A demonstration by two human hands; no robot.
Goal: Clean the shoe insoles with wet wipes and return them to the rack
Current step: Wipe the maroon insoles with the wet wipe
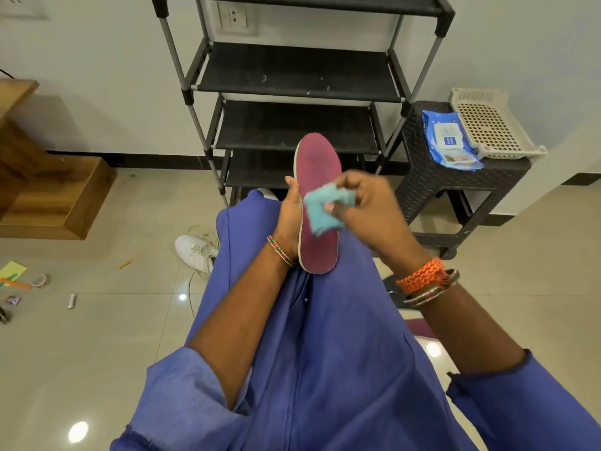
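maroon insole (317, 177), long axis 12 to 6 o'clock, gripped along its 9 o'clock edge by the left hand (287, 216); right hand (364, 206) pinches blue wipe (322, 211) against its middle; rack (302, 73) at 12 o'clock.

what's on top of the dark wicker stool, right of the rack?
On the stool: a blue wet wipes pack and a beige perforated tray beside it, overlapping the pack's edge. Whether the tray holds anything cannot be told from here.

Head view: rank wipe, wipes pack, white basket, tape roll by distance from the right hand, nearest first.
From the right hand:
1. Wipe, in its grip, on the insole.
2. Wipes pack, on the stool, up right.
3. White basket, just beyond the pack.
4. Tape roll, floor, far left.
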